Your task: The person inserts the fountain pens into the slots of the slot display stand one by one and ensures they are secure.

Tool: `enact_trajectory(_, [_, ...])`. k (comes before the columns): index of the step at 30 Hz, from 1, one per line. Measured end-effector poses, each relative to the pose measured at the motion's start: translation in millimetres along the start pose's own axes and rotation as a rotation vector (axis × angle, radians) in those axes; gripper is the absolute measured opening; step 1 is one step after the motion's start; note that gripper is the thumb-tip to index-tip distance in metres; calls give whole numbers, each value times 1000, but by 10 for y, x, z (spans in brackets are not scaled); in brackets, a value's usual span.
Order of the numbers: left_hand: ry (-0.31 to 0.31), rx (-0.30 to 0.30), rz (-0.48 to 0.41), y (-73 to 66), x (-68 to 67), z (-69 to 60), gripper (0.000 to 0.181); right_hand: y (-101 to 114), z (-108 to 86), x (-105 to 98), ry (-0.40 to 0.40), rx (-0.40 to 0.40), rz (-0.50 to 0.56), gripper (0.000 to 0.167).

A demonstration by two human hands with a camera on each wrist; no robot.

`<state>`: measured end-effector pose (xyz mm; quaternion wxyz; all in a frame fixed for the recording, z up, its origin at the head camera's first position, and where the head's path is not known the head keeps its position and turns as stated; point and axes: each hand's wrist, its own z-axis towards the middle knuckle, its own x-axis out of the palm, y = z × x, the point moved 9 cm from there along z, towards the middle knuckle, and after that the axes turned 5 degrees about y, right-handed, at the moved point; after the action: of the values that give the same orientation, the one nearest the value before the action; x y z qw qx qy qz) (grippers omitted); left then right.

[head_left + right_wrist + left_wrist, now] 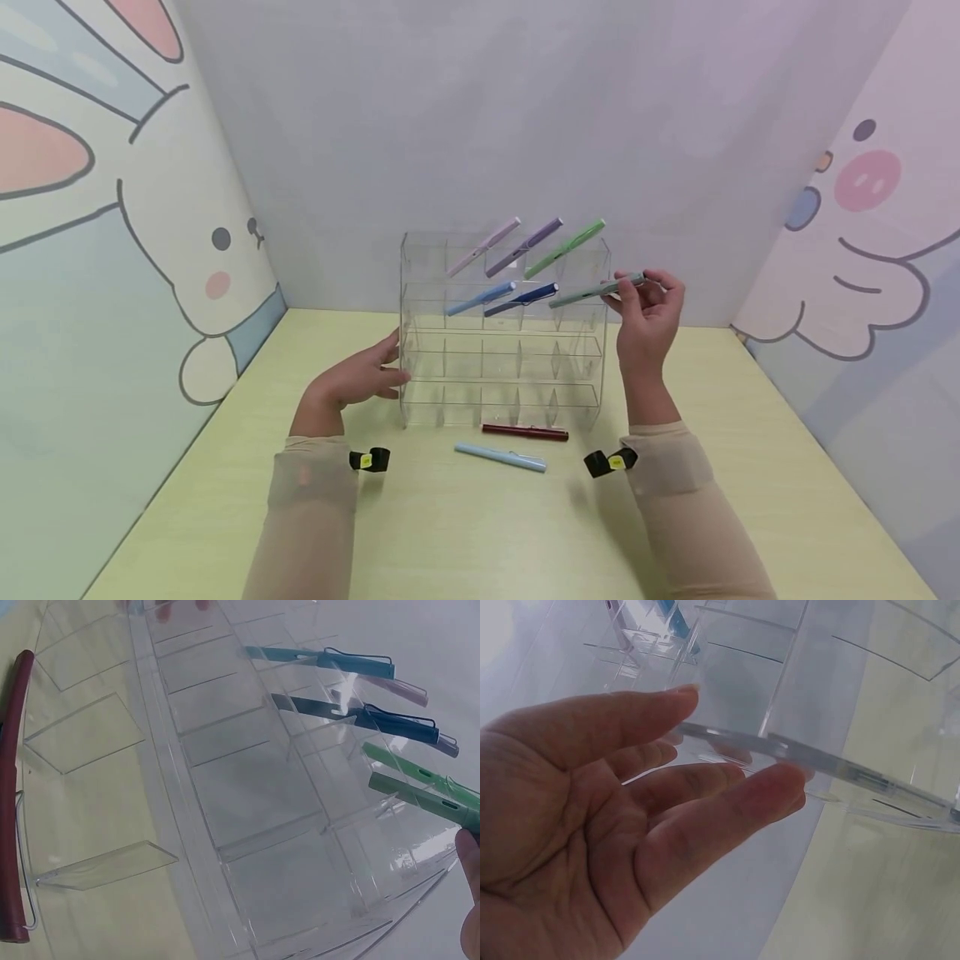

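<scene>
A clear tiered pen rack (501, 382) stands on the table, with compartments on each tier. My right hand (649, 321) pinches a grey-green pen (588, 294) by its upper end. The pen's lower end lies over the second tier's right compartment. A light blue pen (480, 298) and a dark blue pen (521, 300) lean on that same tier. Higher up lean a pale pink pen (483, 247), a purple pen (524, 247) and a green pen (565, 249). My left hand (360, 377) touches the rack's left side with loosely extended fingers.
In front of the rack, a dark red pen (525, 432) and a pale blue pen (500, 457) lie on the yellowish table (450, 533). Cartoon-printed panels (202, 167) border the sides, and a plain pale wall (525, 108) rises behind.
</scene>
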<state>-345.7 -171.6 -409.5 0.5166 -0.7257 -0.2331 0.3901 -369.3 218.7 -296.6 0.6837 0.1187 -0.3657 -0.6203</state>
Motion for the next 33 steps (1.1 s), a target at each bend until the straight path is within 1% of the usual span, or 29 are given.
enact_trajectory(6, [6,12,-5,-19,12,9,85,-29,-66,89,77,-11,-119,36])
enact_trajectory(9, [5,11,-7,-16,12,11,84,-38,-98,132,104,-1,-171,36])
enact_trajectory(12, [5,10,-3,-15,13,11,84,-57,-119,154,112,30,-168,32])
enact_trajectory(16, [5,8,1,-12,15,16,84,-62,-126,173,129,49,-217,33])
enact_trajectory(22, [5,10,-7,-3,5,25,85,-90,-110,185,169,59,-371,32])
enact_trajectory(29, [2,12,3,5,-8,24,85,117,-140,345,218,104,-431,27])
enact_trajectory(33, [-8,2,16,14,-14,17,86,122,-147,360,233,114,-455,28])
